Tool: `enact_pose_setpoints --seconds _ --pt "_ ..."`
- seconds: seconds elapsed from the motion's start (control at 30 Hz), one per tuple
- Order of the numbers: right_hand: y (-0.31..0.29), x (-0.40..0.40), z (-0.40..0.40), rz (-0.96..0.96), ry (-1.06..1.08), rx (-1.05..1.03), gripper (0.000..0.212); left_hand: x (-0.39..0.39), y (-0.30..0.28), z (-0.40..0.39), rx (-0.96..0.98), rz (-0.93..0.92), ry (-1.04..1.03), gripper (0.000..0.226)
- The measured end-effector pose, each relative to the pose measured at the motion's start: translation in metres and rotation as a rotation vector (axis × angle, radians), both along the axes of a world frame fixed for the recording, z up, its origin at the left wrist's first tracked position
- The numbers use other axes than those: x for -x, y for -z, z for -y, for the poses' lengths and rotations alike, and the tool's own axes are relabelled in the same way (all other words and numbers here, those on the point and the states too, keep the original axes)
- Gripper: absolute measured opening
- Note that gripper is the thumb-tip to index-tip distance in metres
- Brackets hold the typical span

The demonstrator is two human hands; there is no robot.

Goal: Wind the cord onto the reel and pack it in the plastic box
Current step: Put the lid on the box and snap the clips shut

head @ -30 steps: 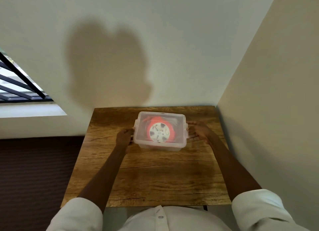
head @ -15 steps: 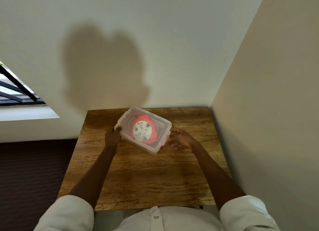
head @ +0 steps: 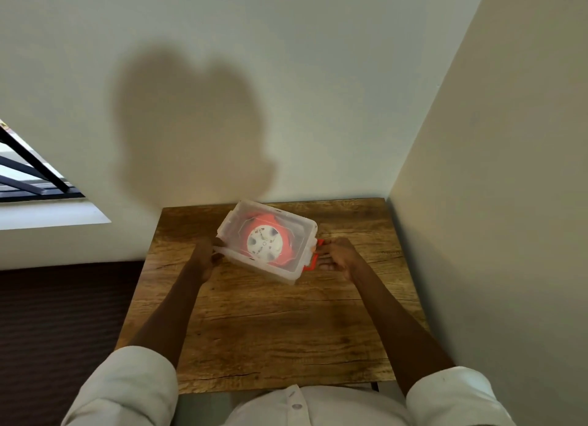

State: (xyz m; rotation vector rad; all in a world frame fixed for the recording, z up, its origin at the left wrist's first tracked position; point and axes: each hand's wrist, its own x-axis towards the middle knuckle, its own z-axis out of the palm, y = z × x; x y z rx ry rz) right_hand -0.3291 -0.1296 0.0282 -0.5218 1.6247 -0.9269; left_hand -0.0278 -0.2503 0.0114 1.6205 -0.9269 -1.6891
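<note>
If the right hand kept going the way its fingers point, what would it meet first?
The right hand points left at the plastic box; its fingers already seem to touch the orange latch on the box's near end.

Cord point(head: 288, 249) blurred under box lid point(head: 297, 231)

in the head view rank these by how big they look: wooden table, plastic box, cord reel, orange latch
1. wooden table, by far the largest.
2. plastic box, sitting on the table.
3. cord reel, seen inside the box.
4. orange latch, the smallest, on the box's side next to the right hand.
</note>
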Motion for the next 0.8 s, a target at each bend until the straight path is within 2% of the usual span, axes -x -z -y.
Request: enact_pose_setpoints --seconds 0.1,0.27,0.33,0.43,0.57,0.8 --pt "-0.002 0.001 0.007 -0.038 0.13 0.07 0.017 -0.001 0.005 -0.009 0.013 -0.042 0.076 0.033" --pt "-0.001 -0.008 0.012 -0.35 0.116 0.168 0.017 -0.005 0.017 -0.016 -0.055 -0.196 0.119 0.047" --pt "0.005 -0.011 0.012 -0.298 0.101 0.175 0.013 -0.008 0.019 -0.018 -0.069 -0.231 0.079 0.046" --pt "0.01 -0.018 0.01 -0.145 0.065 0.188 0.042 -0.004 0.016 -0.023 -0.002 -0.219 -0.023 0.046" --pt "0.013 -0.027 0.012 -0.181 0.017 0.228 0.063 0.013 0.012 -0.037 0.209 -0.084 -0.089 0.051" --pt "0.019 -0.022 0.019 -0.198 0.083 0.226 0.067 0.02 0.014 -0.051 0.303 -0.056 -0.038 0.053"
